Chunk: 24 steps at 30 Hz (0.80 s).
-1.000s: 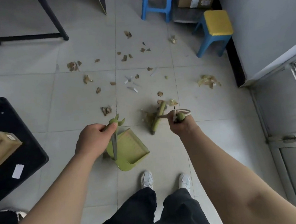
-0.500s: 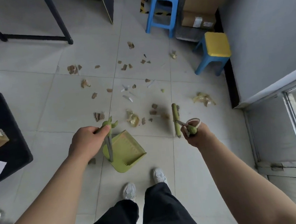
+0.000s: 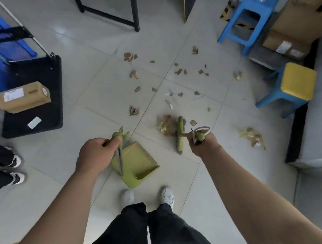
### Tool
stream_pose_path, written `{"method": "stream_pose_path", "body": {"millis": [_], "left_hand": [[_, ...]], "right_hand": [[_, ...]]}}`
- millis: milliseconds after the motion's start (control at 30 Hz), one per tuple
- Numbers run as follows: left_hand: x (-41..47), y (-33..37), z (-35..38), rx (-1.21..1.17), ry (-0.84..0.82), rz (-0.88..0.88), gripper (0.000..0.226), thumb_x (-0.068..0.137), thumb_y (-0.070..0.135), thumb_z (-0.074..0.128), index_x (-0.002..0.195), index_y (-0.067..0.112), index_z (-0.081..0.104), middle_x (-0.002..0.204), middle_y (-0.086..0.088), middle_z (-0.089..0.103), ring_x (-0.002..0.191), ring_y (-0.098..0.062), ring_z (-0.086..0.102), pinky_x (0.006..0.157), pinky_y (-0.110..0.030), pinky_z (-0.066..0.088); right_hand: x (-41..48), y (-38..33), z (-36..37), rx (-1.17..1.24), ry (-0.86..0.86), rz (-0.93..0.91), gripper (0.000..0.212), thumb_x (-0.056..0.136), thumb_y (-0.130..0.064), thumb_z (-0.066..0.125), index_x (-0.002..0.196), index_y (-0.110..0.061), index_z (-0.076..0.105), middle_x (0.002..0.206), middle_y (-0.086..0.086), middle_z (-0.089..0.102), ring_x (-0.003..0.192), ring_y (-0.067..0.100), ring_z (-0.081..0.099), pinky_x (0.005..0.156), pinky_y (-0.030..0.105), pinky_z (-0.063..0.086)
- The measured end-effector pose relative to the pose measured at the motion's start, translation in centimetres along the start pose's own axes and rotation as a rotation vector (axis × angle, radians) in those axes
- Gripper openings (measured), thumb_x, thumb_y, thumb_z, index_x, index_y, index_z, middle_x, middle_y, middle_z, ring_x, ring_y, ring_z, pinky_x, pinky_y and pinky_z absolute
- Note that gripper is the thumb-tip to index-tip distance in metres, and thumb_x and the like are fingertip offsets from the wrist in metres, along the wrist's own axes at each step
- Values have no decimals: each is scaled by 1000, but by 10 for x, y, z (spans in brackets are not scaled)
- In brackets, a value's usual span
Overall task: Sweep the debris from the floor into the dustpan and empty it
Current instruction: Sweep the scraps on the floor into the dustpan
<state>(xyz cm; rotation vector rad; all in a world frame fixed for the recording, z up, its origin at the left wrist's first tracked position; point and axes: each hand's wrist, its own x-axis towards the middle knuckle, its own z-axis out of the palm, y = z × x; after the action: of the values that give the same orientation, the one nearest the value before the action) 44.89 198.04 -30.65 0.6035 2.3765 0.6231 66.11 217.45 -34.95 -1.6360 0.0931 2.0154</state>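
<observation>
My left hand [image 3: 96, 155] grips the top of the long handle of a green dustpan [image 3: 136, 165], which rests on the tiled floor just in front of my shoes, its mouth facing up-right. My right hand [image 3: 203, 144] grips the handle end of a green broom, whose head [image 3: 179, 134] touches the floor right of the pan. A small heap of brown and yellow debris [image 3: 165, 124] lies against the broom head's left side. More cardboard and paper scraps [image 3: 178, 71] are scattered farther out, and a yellowish clump [image 3: 252, 137] lies to the right.
A black cart [image 3: 36, 119] carrying a cardboard box [image 3: 23, 96] stands at left, beside another person's legs [image 3: 0, 170]. A black table frame [image 3: 134, 11] is at the back. Blue stool [image 3: 244, 19], yellow-topped stool [image 3: 293, 86] and stacked boxes [image 3: 294, 34] line the right wall.
The view has swung left, bringing the cart and a bystander's legs into sight. The broom head has pushed a clump of debris leftward toward the dustpan. The dustpan stays by my feet.
</observation>
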Motion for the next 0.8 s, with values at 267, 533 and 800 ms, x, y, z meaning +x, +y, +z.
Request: {"method": "stream_pose_path", "body": {"millis": [267, 533, 800], "left_hand": [[-25, -38, -22, -40, 77, -97, 62, 85, 59, 55, 80, -1, 70, 80, -19, 71, 79, -39, 67, 76, -50, 55], [-56, -86, -61, -178, 174, -238, 80, 70, 69, 47, 90, -5, 69, 91, -23, 72, 85, -41, 67, 76, -49, 54], [-87, -145, -101, -225, 224, -332, 69, 69, 69, 47, 79, 5, 72, 84, -14, 73, 82, -36, 69, 80, -49, 55]], "right_hand": [[-31, 46, 35, -404, -106, -125, 28, 97, -1, 32, 74, -13, 42, 73, 3, 43, 59, 14, 45, 54, 22, 45], [-56, 92, 64, -360, -271, -7, 24, 96, -1, 39, 74, -10, 45, 71, 4, 44, 58, 15, 46, 47, 15, 48], [-57, 174, 104, -381, -447, 188, 31, 89, 5, 24, 70, -18, 31, 67, 0, 25, 52, 10, 29, 37, 12, 34]]}}
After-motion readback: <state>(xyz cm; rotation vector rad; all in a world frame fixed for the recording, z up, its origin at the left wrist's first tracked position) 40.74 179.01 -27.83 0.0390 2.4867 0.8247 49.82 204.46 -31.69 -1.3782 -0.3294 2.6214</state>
